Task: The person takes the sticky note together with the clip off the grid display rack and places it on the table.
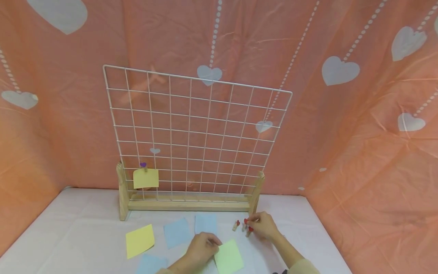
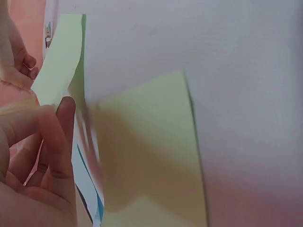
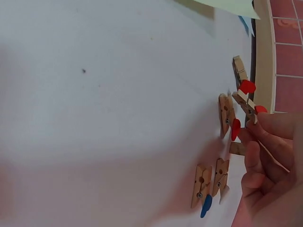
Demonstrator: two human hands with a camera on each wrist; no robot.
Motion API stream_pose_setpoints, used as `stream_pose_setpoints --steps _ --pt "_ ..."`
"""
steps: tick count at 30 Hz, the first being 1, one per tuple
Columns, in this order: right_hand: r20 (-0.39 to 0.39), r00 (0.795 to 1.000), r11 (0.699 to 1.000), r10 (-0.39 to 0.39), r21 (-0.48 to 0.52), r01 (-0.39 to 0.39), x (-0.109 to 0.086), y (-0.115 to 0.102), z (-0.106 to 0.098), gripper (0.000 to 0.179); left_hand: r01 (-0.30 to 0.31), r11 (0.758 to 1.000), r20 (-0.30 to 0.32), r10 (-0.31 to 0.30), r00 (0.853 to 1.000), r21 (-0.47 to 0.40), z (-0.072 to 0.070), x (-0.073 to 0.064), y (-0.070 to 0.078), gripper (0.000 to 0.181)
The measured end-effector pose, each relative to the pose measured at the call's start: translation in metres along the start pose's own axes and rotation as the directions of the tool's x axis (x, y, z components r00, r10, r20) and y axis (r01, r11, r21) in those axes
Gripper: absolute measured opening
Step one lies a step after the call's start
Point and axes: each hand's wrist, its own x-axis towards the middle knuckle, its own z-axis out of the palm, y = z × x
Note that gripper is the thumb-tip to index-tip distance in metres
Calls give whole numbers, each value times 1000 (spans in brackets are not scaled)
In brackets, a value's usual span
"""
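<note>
My left hand pinches a pale green sticky note by its edge. In the left wrist view that note stands up from the fingers, and another green note lies on the table beside the hand. My right hand pinches a small wooden clothespin with a red heart between thumb and fingertips. Two more red-heart clothespins, one nearer and one farther, lie close to those fingers.
A white wire grid stands in a wooden base; a purple-heart clothespin clips a yellow note there. Blue notes and a yellow note lie on the table. A blue-heart clothespin lies near my right hand.
</note>
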Motion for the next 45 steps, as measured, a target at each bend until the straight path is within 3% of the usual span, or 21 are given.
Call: stream_pose_setpoints --steps 10,20,30,36,45 --pt "29 1000 1000 -3 -25 3 2 -4 6 10 -35 976 -46 45 998 215 2 -1 0 18" --pt "20 999 992 -32 -122 34 2 -10 11 11 -67 911 -74 107 992 408 -1 -6 2 16" --pt "-53 995 990 -85 -122 78 3 -16 13 13 -124 922 -108 174 979 366 -28 -21 1 11" --pt "-64 986 986 -153 -69 149 6 -31 14 14 -75 937 -178 142 974 340 -47 -24 -1 11" --pt "-104 969 974 -226 3 227 12 -53 23 9 -19 937 -292 128 948 349 -69 -29 -1 11"
